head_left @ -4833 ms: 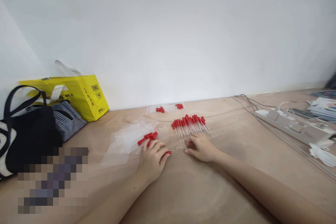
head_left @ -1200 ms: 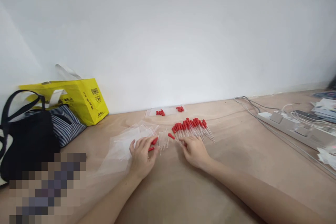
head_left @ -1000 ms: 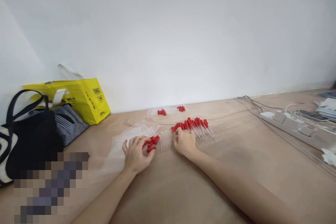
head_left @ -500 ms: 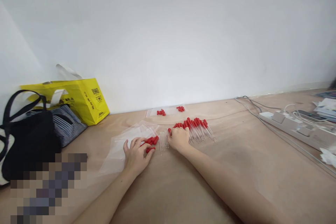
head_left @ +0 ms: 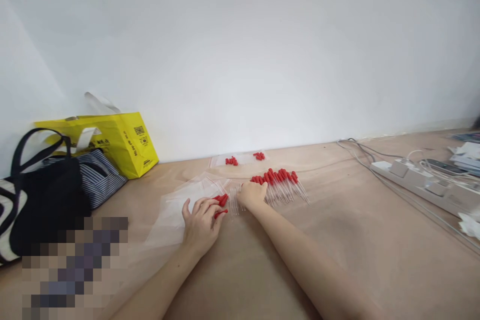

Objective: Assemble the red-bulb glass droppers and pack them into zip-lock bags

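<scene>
Left hand (head_left: 201, 225): arches palm-down over the counter (head_left: 240, 270), fingers loosely spread; pinches single red rubber bulb (head_left: 221, 213) between thumb and fingertip. Right hand (head_left: 253, 195): bends inward, fingers curled, beside the left end of the dropper row; hides its fingertips (cannot tell whether open or shut, or on what).

Droppers, red-bulbed (head_left: 280, 178): lie side by side in a slanting row, bulbs toward the wall (head_left: 262, 60), clear tips toward the near edge. Clear tubes, uncapped (head_left: 233, 203): lie between the hands, partly under the right. Loose red bulbs (head_left: 223, 199): lie bunched just beyond the left fingers. Clear zip bags (head_left: 176, 207): overlap in a flat pile, partly beneath the left hand.

Far clear bag (head_left: 245, 157): lies near the wall, with two clusters of red bulbs (head_left: 231, 161).

At left: yellow carrier bag (head_left: 138, 140), striped pouch (head_left: 99, 177), black handbag (head_left: 48, 205) (pixelated patch in front, contents unreadable). At right: white power strip (head_left: 420, 182) with plugs and cables, stacked papers (head_left: 467, 156), crumpled white tissue (head_left: 469, 225).
</scene>
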Available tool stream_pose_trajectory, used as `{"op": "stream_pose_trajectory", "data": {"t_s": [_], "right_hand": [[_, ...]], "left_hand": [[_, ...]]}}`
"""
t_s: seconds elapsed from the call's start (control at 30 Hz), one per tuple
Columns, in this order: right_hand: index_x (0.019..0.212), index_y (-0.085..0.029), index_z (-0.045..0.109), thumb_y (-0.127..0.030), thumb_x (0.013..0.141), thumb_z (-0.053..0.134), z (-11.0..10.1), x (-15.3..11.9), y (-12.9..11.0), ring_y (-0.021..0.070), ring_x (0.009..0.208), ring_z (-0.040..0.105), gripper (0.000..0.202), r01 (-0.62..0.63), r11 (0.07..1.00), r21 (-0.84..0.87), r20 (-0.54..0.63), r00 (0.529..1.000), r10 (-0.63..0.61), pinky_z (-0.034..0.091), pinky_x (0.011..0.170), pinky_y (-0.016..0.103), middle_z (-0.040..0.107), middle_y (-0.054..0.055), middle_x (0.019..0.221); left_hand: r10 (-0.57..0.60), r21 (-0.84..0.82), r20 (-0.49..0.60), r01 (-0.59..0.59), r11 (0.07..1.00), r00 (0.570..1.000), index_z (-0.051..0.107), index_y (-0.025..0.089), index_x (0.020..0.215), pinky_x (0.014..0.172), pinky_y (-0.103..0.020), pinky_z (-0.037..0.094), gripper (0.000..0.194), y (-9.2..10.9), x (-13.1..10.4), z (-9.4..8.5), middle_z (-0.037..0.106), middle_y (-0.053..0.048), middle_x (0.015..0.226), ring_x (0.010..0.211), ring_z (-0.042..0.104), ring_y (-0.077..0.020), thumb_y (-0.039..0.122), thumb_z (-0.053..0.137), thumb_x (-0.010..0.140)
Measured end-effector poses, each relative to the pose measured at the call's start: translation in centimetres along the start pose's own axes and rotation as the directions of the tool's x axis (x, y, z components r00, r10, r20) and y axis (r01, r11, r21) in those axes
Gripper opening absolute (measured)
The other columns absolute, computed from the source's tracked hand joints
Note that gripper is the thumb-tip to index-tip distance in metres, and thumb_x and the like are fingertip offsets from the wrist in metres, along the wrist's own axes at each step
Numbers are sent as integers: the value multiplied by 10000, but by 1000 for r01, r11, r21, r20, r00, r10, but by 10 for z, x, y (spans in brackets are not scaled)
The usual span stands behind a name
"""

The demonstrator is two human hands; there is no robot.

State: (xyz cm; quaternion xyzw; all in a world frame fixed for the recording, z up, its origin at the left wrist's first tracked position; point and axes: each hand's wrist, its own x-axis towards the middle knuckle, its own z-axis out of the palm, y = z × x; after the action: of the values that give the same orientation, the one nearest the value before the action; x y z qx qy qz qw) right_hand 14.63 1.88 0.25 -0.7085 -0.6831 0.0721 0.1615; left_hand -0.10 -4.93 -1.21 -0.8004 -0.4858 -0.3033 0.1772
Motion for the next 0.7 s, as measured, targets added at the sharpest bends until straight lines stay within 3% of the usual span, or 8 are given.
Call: {"op": "stream_pose_trajectory", "data": {"t_s": [0.13, 0.27, 0.33, 0.47, 0.6, 0.7], "right_hand": [[768, -113, 631, -267, 765, 435, -7, -5, 10, 254, 811, 574, 249, 45, 999, 20, -44, 998, -45, 283, 777, 404, 646, 146, 810], [788, -142, 591, -261, 817, 404, -16, -24, 51, 189, 833, 554, 223, 191, 979, 77, -71, 980, -186, 341, 703, 282, 631, 95, 841], [794, -140, 555, -186, 824, 393, -19, -38, 78, 147, 758, 549, 172, 373, 903, 211, -122, 927, -354, 354, 647, 238, 613, 75, 819], [865, -167, 540, -129, 829, 365, -19, -67, 122, 145, 731, 538, 182, 567, 773, 286, -218, 824, -524, 364, 680, 270, 600, 46, 794], [1018, -210, 526, -89, 832, 336, -19, -85, 130, 149, 781, 533, 292, 648, 719, 252, -244, 761, -601, 347, 755, 315, 598, 46, 855], [974, -204, 533, -93, 827, 358, -16, -88, 121, 145, 813, 536, 254, 660, 717, 226, -268, 750, -605, 335, 777, 318, 599, 51, 895]], "left_hand": [[41, -55, 48, -38, 998, 998, 550, 231, 800, 939, -544, 81, 77, 7, 0, -4, 653, -4, 815, 897, 546, -226, 223, 473, 804], [85, -125, 63, -77, 989, 994, 531, 216, 787, 945, -531, 97, 81, 19, -2, -4, 646, -7, 772, 831, 560, -202, 208, 455, 815], [99, -151, 60, -89, 984, 993, 542, 214, 810, 938, -523, 123, 92, 26, -3, -2, 645, -13, 766, 799, 556, -197, 209, 451, 820], [120, -182, 76, -104, 978, 990, 573, 229, 900, 925, -521, 156, 158, 39, -2, 4, 643, -9, 769, 792, 541, -201, 187, 440, 825], [125, -208, 97, -103, 973, 987, 589, 231, 825, 942, -529, 126, 168, 47, 2, 6, 640, 5, 758, 791, 542, -192, 175, 430, 830], [127, -219, 82, -106, 970, 989, 585, 223, 824, 959, -537, 89, 160, 51, 4, 5, 652, 4, 767, 809, 547, -195, 172, 433, 829]]}}
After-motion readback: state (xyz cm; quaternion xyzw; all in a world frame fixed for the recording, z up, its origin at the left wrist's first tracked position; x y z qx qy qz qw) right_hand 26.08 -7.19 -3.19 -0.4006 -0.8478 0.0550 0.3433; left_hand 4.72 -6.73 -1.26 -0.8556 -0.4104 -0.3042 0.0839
